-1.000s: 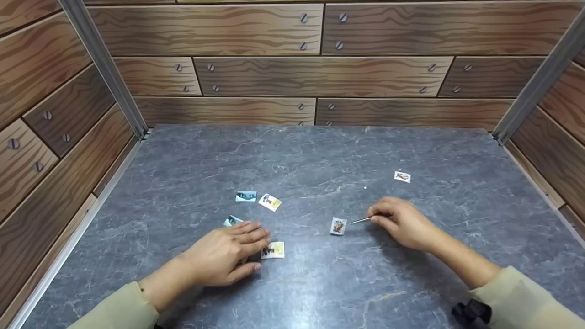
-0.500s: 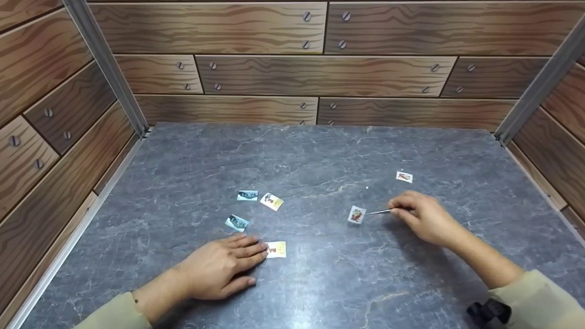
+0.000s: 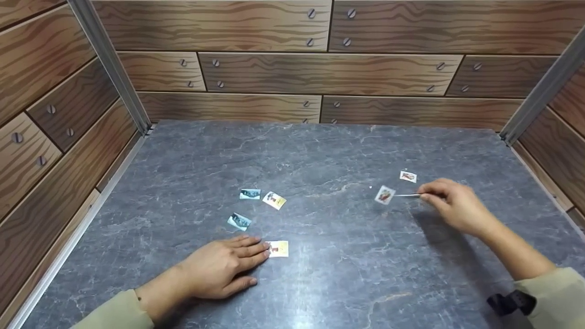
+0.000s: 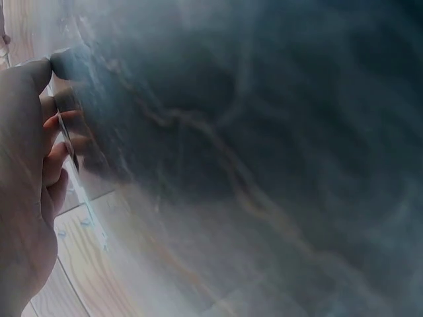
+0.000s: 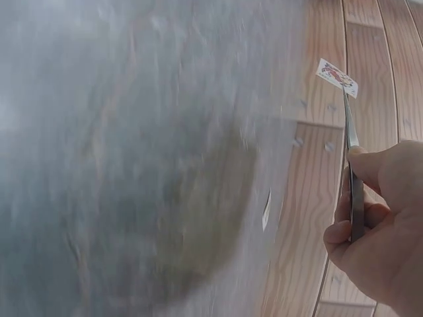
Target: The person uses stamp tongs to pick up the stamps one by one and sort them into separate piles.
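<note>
My right hand (image 3: 457, 208) grips metal tweezers (image 3: 406, 195) between thumb and fingers. At their tips a small white picture card (image 3: 385, 194) hangs above the table; the right wrist view also shows this card (image 5: 337, 77) at the end of the tweezers (image 5: 352, 132). Beyond it, a similar card (image 3: 408, 176) lies on the table. My left hand (image 3: 219, 265) rests palm down with its fingers extended, their tips at the left edge of a yellow-and-white card (image 3: 278, 249). In the left wrist view, the left hand (image 4: 26, 178) shows at the left edge.
Two teal cards (image 3: 250, 194) (image 3: 239, 221) and another yellow card (image 3: 274, 200) lie beyond the left hand on the grey marbled table (image 3: 320, 160). A tiny white speck (image 3: 370, 187) sits near the lifted card. Wood-patterned walls (image 3: 256, 71) enclose the back and sides.
The right hand has carried the card in the tweezers up, away and to the right, near the far card. The left hand has drawn back slightly, uncovering more of one teal card.
</note>
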### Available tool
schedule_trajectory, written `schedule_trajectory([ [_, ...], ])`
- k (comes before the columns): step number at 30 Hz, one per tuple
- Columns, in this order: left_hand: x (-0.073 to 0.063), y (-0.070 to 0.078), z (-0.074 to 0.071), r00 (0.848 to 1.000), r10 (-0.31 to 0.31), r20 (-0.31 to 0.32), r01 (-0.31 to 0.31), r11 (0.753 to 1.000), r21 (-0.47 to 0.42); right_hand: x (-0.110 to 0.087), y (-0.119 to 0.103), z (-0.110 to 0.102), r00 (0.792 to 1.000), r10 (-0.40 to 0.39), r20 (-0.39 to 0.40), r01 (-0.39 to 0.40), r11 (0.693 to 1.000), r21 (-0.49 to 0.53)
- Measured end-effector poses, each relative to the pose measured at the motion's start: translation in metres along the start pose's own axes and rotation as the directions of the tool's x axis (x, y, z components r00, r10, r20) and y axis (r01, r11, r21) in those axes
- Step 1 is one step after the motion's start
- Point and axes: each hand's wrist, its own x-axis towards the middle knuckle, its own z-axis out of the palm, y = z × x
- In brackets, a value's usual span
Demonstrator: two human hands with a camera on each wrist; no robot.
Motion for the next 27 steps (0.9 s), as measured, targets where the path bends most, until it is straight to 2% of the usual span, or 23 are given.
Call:
schedule_trajectory([
  [7, 0.0, 0.001, -0.001, 1.0, -0.024, 0.019, 0.025, 0.999, -0.035, 0.002, 0.024, -0.017, 0.998, 0.058, -0.025, -0.059, 0.998, -0.011],
  [13, 0.0, 0.0, -0.001, 1.0, -0.024, 0.006, 0.024, 0.999, -0.027, 0.006, 0.041, -0.031, 0.992, 0.119, -0.051, -0.12, 0.993, -0.016],
  [19, 0.0, 0.0, 0.0, 1.0, -0.014, -0.003, 0.014, 1.0, -0.016, 0.005, 0.059, -0.039, 0.981, 0.19, -0.03, -0.191, 0.981, -0.033],
  [27, 0.0, 0.001, 0.0, 1.0, -0.003, -0.008, 0.003, 1.0, 0.009, 0.007, 0.082, -0.043, 0.974, 0.225, -0.004, -0.225, 0.973, -0.053],
])
